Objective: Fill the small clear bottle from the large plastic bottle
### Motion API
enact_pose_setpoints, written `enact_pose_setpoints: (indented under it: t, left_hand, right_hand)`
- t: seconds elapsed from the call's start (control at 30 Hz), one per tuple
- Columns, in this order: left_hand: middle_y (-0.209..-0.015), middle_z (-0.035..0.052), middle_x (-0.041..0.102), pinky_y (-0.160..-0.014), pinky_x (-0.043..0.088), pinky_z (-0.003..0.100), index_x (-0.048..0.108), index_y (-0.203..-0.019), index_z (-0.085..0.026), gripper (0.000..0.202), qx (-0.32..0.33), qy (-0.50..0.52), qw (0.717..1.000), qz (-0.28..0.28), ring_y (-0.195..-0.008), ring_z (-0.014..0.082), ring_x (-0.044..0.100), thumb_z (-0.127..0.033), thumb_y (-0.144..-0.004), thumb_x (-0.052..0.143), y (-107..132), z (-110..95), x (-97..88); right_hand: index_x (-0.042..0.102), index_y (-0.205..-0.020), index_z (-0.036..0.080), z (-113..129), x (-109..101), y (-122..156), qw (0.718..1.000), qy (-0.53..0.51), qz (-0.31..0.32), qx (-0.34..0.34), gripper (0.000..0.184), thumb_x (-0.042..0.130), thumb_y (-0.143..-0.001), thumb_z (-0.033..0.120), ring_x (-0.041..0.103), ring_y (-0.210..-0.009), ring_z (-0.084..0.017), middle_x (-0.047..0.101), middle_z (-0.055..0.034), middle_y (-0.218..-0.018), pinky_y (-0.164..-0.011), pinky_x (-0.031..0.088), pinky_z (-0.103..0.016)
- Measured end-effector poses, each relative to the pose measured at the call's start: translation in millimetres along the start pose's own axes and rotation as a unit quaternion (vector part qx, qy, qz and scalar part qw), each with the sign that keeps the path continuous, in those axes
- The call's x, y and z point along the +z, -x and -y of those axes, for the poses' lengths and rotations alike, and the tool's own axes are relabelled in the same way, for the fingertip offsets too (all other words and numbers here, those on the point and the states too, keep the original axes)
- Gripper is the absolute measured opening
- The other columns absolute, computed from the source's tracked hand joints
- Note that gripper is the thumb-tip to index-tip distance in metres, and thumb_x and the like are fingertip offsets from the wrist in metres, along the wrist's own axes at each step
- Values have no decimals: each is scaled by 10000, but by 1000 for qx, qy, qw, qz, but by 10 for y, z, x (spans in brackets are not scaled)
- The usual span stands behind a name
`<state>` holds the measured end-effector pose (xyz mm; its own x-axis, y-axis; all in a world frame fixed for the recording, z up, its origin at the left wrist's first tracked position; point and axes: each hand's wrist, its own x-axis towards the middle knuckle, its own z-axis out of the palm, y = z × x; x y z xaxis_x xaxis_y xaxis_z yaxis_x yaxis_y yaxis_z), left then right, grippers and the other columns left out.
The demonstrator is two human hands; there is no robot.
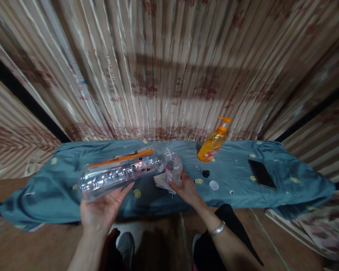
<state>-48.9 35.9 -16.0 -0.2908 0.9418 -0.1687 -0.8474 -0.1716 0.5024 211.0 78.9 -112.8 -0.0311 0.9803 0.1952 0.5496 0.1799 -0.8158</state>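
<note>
My left hand (pixel 101 209) lies palm up under a large clear plastic bottle (pixel 121 173), which is tipped on its side with an orange strip along it. Its mouth end points right toward a smaller clear plastic bottle (pixel 174 169). My right hand (pixel 186 188) grips that smaller bottle and presses on a white cloth or paper (pixel 161 180) beneath it. Both bottles hover just over a blue-grey patterned cloth (pixel 59 188) that covers a low table.
An orange pump soap bottle (pixel 214 143) stands at the back of the table. A small black cap (pixel 205 173) and a white cap (pixel 214 184) lie to the right of my hand. A dark phone (pixel 261 174) lies further right. Striped curtains hang behind.
</note>
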Motion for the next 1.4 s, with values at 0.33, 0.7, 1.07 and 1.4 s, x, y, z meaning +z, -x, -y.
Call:
enact_pose_setpoints:
  t: [0.33, 0.7, 1.07, 1.4]
  left_hand:
    - [-1288, 245, 708, -786, 573, 618, 643, -1338, -160, 518, -7, -3, 1000, -3, -1042, 435, 738, -354, -857, 651, -25, 3, -59]
    - [-1317, 271, 687, -784, 575, 631, 677, -1279, -127, 507, 14, -40, 999, 11, -1122, 472, 700, -391, -846, 656, -5, 7, -25]
    - [-1464, 237, 597, -846, 545, 645, 595, -1413, -227, 562, -25, 9, 999, -40, -1270, 476, 603, -333, -864, 651, 29, 5, -23]
    - [-1505, 223, 559, -871, 522, 672, 546, -1465, -247, 586, -30, 21, 999, -36, -1327, 481, 545, -319, -888, 617, 53, -14, -23]
  right_hand:
    - [539, -1399, 192, 68, -35, 5, 1000, -15, 1, 2, 619, 696, -833, 387, 729, -1130, -373, 746, -142, -1220, -972, 596, -554]
    - [542, -1384, 170, 7, 39, -24, 999, -37, -19, -10, 623, 689, -840, 436, 720, -1154, -354, 734, -153, -1253, -994, 592, -562]
    - [543, -1376, 154, -133, 152, -38, 998, -34, -56, -9, 639, 712, -838, 454, 711, -1172, -358, 729, -185, -1258, -1010, 578, -547]
    - [534, -1389, 201, -93, 133, -49, 998, -35, -43, -2, 607, 690, -851, 432, 685, -1224, -362, 709, -163, -1292, -1049, 559, -583]
